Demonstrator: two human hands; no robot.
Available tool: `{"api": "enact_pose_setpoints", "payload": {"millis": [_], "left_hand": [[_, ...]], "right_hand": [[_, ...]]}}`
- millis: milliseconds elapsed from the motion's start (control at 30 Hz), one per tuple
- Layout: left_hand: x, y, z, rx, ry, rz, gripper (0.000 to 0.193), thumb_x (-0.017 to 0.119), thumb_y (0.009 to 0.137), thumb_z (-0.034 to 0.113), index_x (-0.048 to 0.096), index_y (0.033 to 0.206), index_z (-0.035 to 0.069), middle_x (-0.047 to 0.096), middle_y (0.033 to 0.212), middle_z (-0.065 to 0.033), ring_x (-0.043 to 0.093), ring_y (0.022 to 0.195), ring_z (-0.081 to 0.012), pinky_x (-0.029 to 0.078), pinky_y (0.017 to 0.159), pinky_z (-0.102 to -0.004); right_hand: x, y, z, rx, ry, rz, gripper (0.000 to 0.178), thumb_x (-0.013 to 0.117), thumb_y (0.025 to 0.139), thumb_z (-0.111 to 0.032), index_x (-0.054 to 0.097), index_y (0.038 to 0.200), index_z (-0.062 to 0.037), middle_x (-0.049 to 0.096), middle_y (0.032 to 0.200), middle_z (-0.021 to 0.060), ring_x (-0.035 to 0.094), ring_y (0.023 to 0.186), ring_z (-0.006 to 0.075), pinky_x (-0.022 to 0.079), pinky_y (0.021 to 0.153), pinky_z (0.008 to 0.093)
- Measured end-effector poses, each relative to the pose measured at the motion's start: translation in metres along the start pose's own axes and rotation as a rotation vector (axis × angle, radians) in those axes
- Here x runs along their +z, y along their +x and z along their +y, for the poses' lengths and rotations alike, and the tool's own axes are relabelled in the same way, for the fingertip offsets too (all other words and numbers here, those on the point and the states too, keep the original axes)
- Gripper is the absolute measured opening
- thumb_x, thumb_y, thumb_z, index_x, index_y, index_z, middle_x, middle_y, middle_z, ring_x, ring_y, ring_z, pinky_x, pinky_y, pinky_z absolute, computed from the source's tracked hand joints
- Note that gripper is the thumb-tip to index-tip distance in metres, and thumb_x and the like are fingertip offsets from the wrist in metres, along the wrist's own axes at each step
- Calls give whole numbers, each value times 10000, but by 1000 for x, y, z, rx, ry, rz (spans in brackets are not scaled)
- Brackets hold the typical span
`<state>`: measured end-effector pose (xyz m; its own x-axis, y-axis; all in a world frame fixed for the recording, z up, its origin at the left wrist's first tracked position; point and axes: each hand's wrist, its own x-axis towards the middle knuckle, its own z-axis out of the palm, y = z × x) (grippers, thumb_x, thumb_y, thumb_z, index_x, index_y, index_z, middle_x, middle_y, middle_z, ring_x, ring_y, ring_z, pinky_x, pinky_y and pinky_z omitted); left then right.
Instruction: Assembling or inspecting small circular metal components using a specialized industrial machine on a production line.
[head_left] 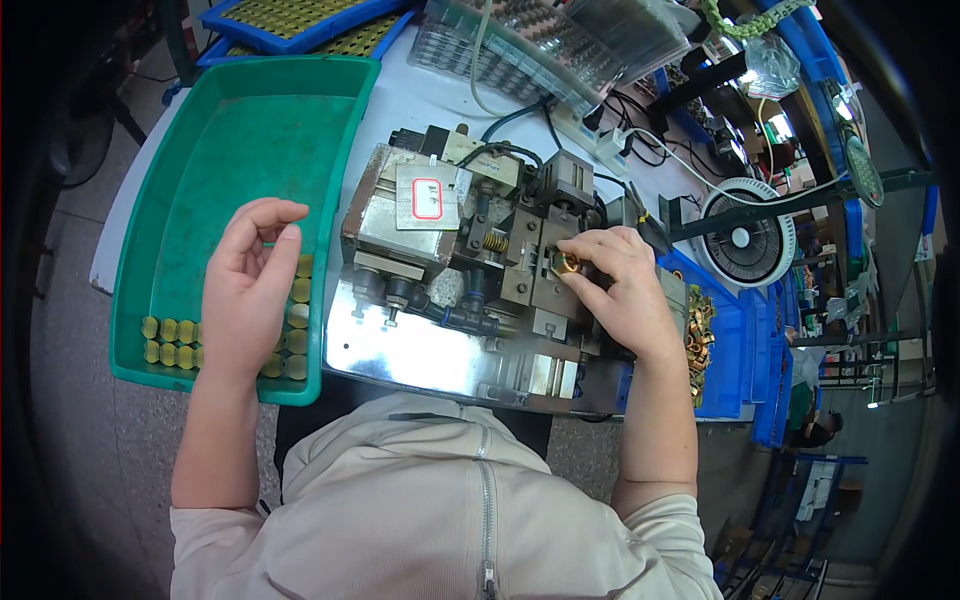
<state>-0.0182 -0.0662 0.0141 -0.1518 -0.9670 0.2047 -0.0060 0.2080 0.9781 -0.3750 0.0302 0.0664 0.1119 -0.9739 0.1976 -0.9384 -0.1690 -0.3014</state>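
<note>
My right hand reaches over a metal machine fixture. Its thumb and fingers pinch a small copper-coloured coil just above the fixture's block. My left hand is raised over the right side of a green plastic tray. Its fingers are loosely curled, with a gap between thumb and forefinger and nothing visible between them. Short yellow-sided cylindrical pieces stand in rows along the tray's near edge, and others line its right side. My left hand and wrist hide some of them.
Right of the machine, a blue bin holds a heap of copper-coloured parts. A round fan stands behind it. Clear plastic boxes and blue trays of yellow pieces sit at the back. Cables cross the table.
</note>
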Motion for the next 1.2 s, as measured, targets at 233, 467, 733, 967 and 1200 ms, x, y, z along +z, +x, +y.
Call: {"api": "enact_pose_setpoints", "payload": {"millis": [233, 467, 733, 967, 1200], "left_hand": [[1, 0, 3, -8, 19, -15, 176, 571, 987, -23, 670, 1130, 3, 608, 1193, -62, 555, 992, -122, 447, 866, -239], [1, -2, 1, -12, 30, -30, 178, 570, 986, -24, 668, 1131, 3, 602, 1199, -61, 552, 994, -121, 445, 862, -238], [4, 0, 2, 2, 55, -23, 171, 565, 991, -21, 666, 1127, 4, 599, 1198, -59, 550, 994, -124, 441, 851, -236], [14, 1, 19, 117, 86, -34, 177, 573, 973, -22, 676, 1112, 18, 599, 1191, -58, 554, 991, -131, 436, 839, -235], [92, 18, 60, 523, 297, -399, 166, 635, 863, 14, 703, 1007, 56, 637, 1087, -74, 569, 921, -217, 465, 833, -302]], "right_hand": [[1, -3, -4, 11, -16, 36, 290, 757, 800, -71, 755, 1089, -69, 723, 1102, 26, 572, 1037, 239, 397, 992, 388], [0, -4, -17, -4, -133, 57, 283, 741, 810, -60, 759, 1091, -80, 714, 1129, 9, 570, 1045, 232, 363, 1014, 398], [13, -19, -25, -51, -416, 107, 368, 689, 803, -17, 748, 1155, -107, 686, 1174, -11, 564, 1072, 227, 353, 986, 412], [20, -21, -19, -46, -375, 118, 400, 664, 810, -51, 725, 1199, -124, 657, 1190, -21, 542, 1073, 217, 346, 975, 433], [15, -23, -13, -73, -353, 139, 431, 655, 797, -28, 720, 1214, -117, 665, 1202, -12, 557, 1083, 227, 353, 967, 418]]}}
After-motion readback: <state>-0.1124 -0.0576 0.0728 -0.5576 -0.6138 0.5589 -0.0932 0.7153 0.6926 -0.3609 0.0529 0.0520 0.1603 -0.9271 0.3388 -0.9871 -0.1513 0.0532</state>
